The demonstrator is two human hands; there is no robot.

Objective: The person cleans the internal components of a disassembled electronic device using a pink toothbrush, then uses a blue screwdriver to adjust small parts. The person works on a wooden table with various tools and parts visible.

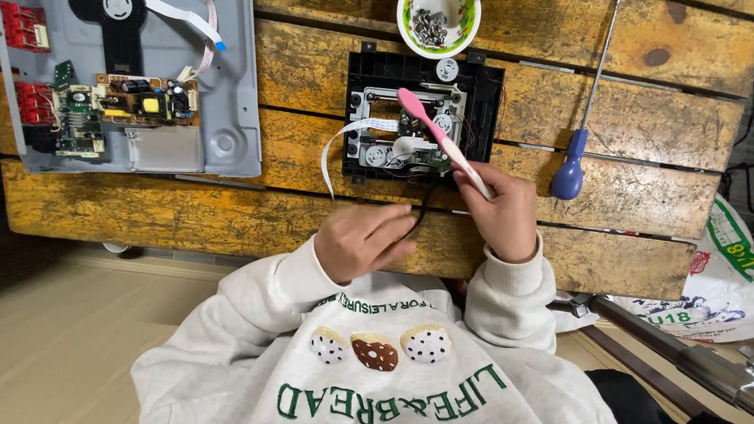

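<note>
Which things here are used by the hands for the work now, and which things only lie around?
In use:
- pink toothbrush, held in right hand
- black drive mechanism, under its head
- left hand, holding nothing, at the table edge

Lying about:
- blue-handled screwdriver
- bowl of screws
- grey chassis with circuit boards
- plastic bag

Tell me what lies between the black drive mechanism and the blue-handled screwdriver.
In the head view, only bare wooden table lies between the black drive mechanism and the screwdriver.
</note>
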